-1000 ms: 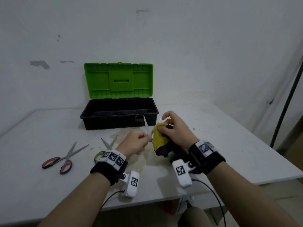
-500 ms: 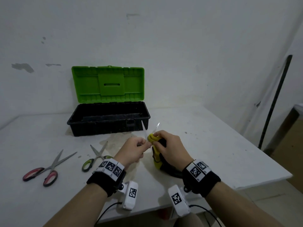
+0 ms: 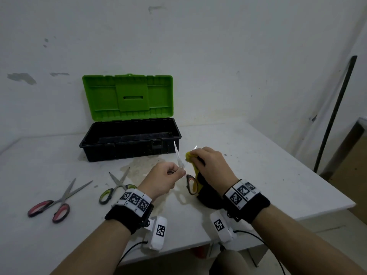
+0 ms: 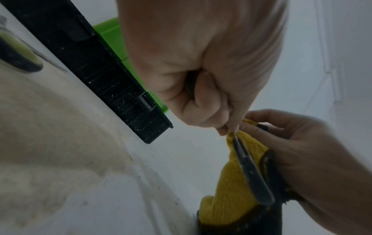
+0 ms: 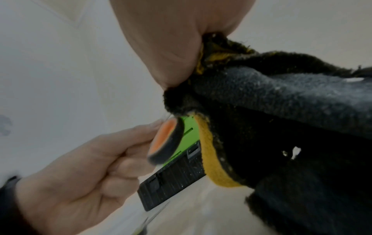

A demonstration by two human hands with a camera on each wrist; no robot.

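While left hand [image 3: 162,179] pinches scissors [image 3: 178,158], right hand [image 3: 212,167] grips cloth [image 3: 189,156].

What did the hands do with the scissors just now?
The scissors opened wider. The right hand slid the yellow cloth up one blade toward its tip, and an orange handle loop now shows below. The left hand still grips the scissors. The toolbox, red scissors and green scissors stayed put.
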